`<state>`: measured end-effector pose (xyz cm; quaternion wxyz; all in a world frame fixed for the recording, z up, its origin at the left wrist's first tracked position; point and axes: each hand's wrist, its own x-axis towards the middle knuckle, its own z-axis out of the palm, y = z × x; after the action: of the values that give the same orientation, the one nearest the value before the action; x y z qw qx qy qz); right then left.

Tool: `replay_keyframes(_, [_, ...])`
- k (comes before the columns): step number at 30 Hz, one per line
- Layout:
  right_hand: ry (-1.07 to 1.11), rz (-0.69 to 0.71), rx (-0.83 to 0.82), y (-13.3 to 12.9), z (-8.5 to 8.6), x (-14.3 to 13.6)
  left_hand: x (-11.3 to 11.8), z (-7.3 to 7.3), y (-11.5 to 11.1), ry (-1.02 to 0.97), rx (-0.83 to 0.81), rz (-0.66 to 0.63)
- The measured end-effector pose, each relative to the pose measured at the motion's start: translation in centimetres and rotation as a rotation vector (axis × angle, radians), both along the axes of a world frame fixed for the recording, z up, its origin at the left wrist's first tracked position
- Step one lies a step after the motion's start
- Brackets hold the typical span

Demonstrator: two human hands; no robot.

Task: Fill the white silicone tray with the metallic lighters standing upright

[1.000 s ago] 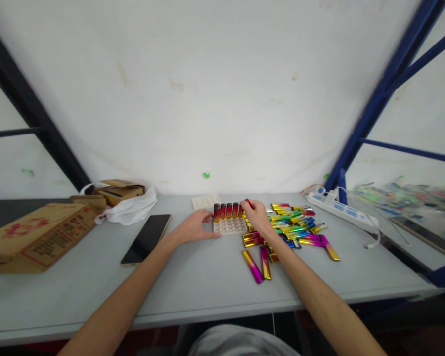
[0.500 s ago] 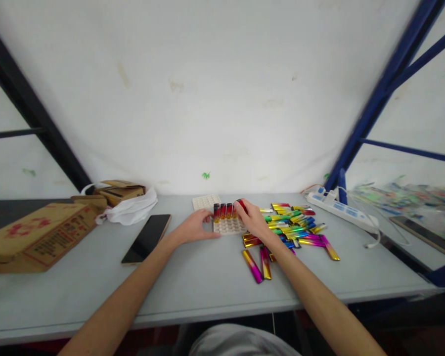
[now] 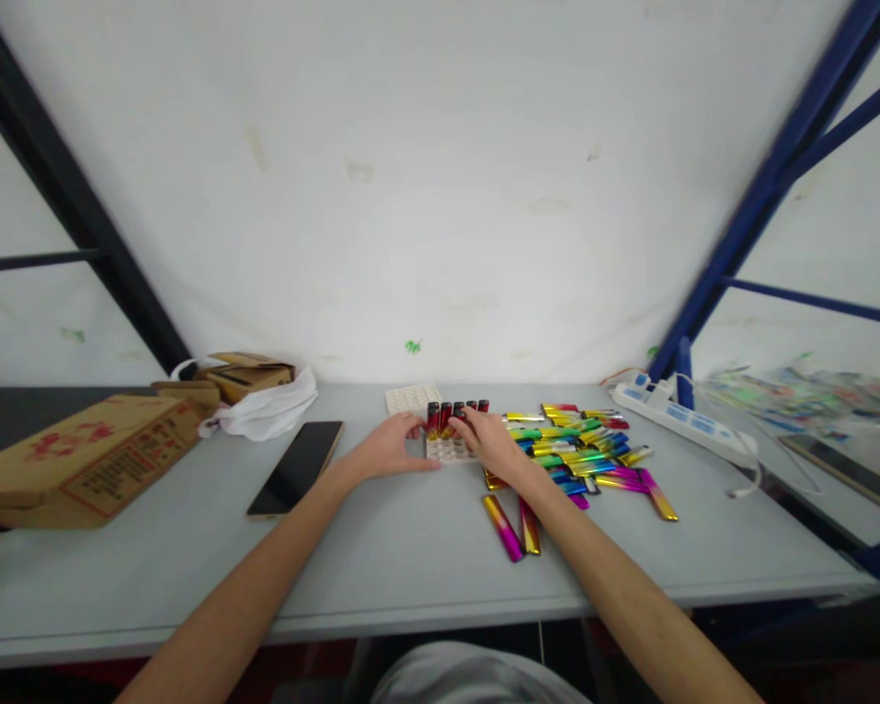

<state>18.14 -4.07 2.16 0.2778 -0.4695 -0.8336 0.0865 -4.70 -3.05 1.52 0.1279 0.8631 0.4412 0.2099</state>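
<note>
A white tray with rows of round holes (image 3: 440,450) lies on the table, several red-and-gold lighters (image 3: 433,418) with dark tops standing upright along its back row. My left hand (image 3: 388,447) holds the tray's left end, thumb along the front edge, fingers by the leftmost lighter. Over the tray, my right hand (image 3: 488,442) is closed, its fingertips on a dark-topped lighter (image 3: 459,412) in front of the back row. That lighter's lower part is largely hidden by the fingers. Right of the tray lies a pile of shiny multicoloured lighters (image 3: 579,455).
A second white tray (image 3: 412,397) lies behind. On the left are a black phone (image 3: 297,467), a white plastic bag (image 3: 271,411) and cardboard boxes (image 3: 110,450). A power strip (image 3: 682,418) sits at the right, by the blue frame (image 3: 748,205).
My right hand has moved slightly left and forward of the back row, bringing a lighter down over the tray. More upright lighters now show in the back row. My left hand stays at the tray.
</note>
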Motion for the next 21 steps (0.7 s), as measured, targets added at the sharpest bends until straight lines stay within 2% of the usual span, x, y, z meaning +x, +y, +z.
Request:
replay_keyframes(4, [-0.136,-0.001,0.027,-0.2,0.4,-0.6,0.0,-0.3,0.2,0.009,0.009,0.0])
replay_keyframes(8, [-0.273,-0.145,0.054,-1.0,1.1,-1.7,0.0,-0.2,0.2,0.019,0.023,0.005])
replay_keyframes(12, [-0.265,-0.18,0.079,-1.2,2.0,-0.8,0.0,0.1,0.0,0.021,0.02,0.011])
replay_keyframes(15, [-0.164,-0.274,0.118,-0.1,2.6,3.1,0.0,0.2,-0.1,0.013,0.008,0.009])
replay_keyframes(18, [-0.125,-0.441,0.144,2.2,2.6,9.0,-0.1,0.2,0.0,0.022,-0.01,0.016])
replay_keyframes(21, [-0.23,-0.56,-0.013,4.6,1.6,14.3,-0.1,0.1,0.0,0.03,-0.015,0.017])
